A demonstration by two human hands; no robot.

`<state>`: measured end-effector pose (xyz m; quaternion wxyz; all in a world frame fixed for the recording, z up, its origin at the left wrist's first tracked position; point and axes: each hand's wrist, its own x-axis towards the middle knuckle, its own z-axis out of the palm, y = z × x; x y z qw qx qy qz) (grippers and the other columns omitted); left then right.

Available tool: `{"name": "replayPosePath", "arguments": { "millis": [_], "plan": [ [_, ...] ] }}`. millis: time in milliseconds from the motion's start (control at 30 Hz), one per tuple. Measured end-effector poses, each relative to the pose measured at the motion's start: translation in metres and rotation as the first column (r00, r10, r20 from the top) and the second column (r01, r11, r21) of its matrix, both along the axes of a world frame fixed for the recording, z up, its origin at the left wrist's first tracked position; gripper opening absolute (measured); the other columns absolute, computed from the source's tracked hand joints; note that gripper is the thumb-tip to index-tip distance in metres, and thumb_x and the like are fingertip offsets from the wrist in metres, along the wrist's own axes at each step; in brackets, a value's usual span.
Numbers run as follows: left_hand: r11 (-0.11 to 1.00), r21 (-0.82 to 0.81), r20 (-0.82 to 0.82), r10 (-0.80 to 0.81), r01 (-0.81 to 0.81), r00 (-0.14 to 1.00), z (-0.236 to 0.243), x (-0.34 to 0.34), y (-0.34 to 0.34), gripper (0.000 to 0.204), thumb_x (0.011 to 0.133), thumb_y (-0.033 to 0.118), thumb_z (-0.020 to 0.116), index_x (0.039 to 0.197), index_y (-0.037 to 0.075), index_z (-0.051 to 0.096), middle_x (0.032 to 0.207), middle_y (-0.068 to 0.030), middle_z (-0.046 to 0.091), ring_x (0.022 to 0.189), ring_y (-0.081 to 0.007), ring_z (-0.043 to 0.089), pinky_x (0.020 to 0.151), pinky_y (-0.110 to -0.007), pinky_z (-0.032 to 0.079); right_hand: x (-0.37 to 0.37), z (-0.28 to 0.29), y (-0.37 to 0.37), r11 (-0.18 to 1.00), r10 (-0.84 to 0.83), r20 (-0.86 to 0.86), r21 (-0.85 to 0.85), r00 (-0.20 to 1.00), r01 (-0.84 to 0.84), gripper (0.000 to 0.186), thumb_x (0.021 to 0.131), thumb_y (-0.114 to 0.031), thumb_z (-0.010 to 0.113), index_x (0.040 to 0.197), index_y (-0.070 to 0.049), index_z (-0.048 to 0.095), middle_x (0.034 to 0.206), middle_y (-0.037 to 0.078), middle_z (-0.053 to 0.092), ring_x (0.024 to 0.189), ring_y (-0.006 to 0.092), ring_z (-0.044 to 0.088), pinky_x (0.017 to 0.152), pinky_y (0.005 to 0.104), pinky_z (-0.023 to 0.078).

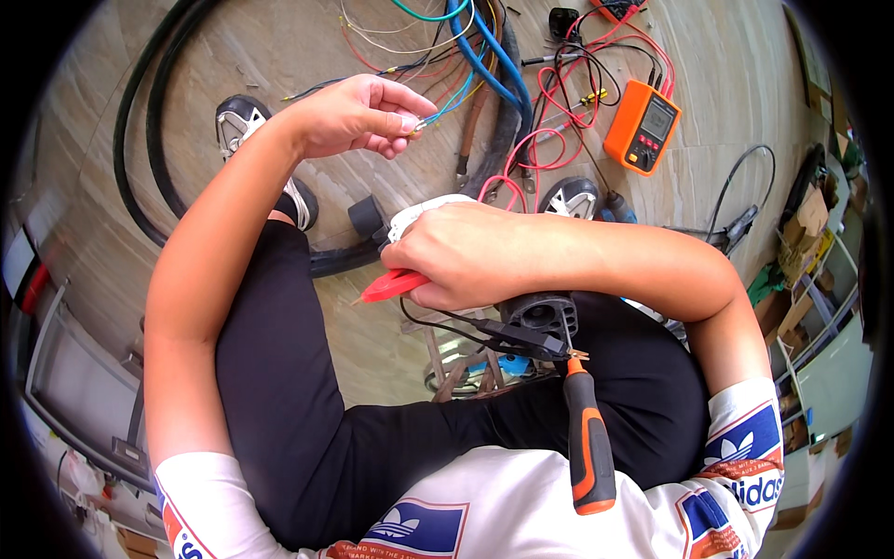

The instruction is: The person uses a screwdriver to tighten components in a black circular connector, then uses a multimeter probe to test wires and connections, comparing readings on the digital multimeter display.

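Note:
My left hand (349, 116), at the upper left, pinches the tips of thin blue wires (454, 102) between thumb and fingers. Small metal ends show at the fingertips. Below it, my right hand (466, 256) is closed around a red test probe (393, 285), its tip pointing left and slightly down, apart from the wires. A white object (424, 207) shows just beyond the right hand; its kind is unclear. Under the right forearm is a black plastic fitting (545, 315). An orange-and-black-handled screwdriver (590, 447) lies against my clothing, its shaft toward that fitting.
An orange handheld meter (643, 126) with red and black leads lies on the tiled floor at the upper right. Thick black cable (126, 140) loops at the left. Blue cables (494, 61) and loose coloured wires spread ahead. A blue-handled screwdriver (618, 207) is near my right shoe.

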<state>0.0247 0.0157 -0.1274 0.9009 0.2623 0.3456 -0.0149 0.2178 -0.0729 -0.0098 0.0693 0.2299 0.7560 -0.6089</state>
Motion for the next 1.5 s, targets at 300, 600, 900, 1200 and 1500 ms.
{"name": "replayPosePath", "arguments": {
  "millis": [300, 600, 900, 1200, 1500],
  "plan": [
    [0.99, 0.008, -0.018, -0.142, 0.142, 0.99, -0.001, -0.002, 0.0, 0.05, 0.091, 0.012, 0.076, 0.133, -0.005, 0.058, 0.1, -0.0064, 0.069, 0.085, -0.0143, 0.069, 0.077, -0.029, 0.059, 0.001, 0.001, 0.001, 1.0, 0.002, 0.0, -0.007, 1.0, -0.002, 0.021, 0.079, -0.017, 0.068, 0.089, 0.001, 0.066, 0.072, 0.019, 0.064, 0.072, 0.0387, 0.067, 0.067, 0.0487, 0.053],
    [0.987, 0.051, 0.03, -0.152, 0.15, 0.988, 0.001, -0.003, -0.003, 0.044, 0.088, 0.012, 0.079, 0.125, -0.004, 0.062, 0.094, -0.0043, 0.068, 0.081, -0.0139, 0.068, 0.076, -0.028, 0.058, 0.0, 0.001, 0.001, 1.0, 0.014, 0.007, -0.013, 1.0, -0.014, 0.022, 0.08, -0.018, 0.068, 0.09, 0.002, 0.066, 0.072, 0.019, 0.064, 0.072, 0.0388, 0.067, 0.067, 0.0487, 0.053],
    [0.991, 0.052, 0.078, -0.125, 0.121, 0.989, 0.003, -0.001, -0.004, 0.04, 0.089, 0.012, 0.078, 0.122, -0.003, 0.063, 0.094, -0.0039, 0.068, 0.082, -0.0148, 0.068, 0.079, -0.03, 0.057, 0.001, 0.001, 0.002, 1.0, 0.011, 0.01, -0.015, 1.0, -0.01, 0.022, 0.08, -0.018, 0.068, 0.091, 0.002, 0.066, 0.073, 0.019, 0.064, 0.073, 0.0387, 0.068, 0.068, 0.0484, 0.053],
    [0.953, 0.284, -0.329, -0.006, 0.105, 0.944, -0.03, -0.023, 0.003, 0.026, 0.091, 0.007, 0.068, 0.115, -0.002, 0.065, 0.086, -0.0029, 0.067, 0.077, -0.0124, 0.065, 0.074, -0.028, 0.054, 0.002, 0.001, 0.001, 1.0, -0.007, -0.003, -0.006, 1.0, 0.007, 0.022, 0.08, -0.018, 0.068, 0.09, 0.001, 0.067, 0.071, 0.019, 0.064, 0.072, 0.0394, 0.068, 0.067, 0.0485, 0.053],
    [0.216, 0.855, -0.511, 0.2, 0.471, 0.836, -0.077, -0.034, -0.025, 0.021, 0.077, 0.009, 0.072, 0.094, 0.0, 0.062, 0.08, -0.0157, 0.067, 0.073, -0.0315, 0.067, 0.07, -0.04, 0.053, 0.002, 0.001, 0.001, 1.0, -0.01, -0.001, 0.002, 1.0, 0.01, 0.021, 0.081, -0.018, 0.068, 0.089, 0.001, 0.067, 0.069, 0.019, 0.064, 0.071, 0.0397, 0.068, 0.066, 0.0488, 0.053]
  ]
}}
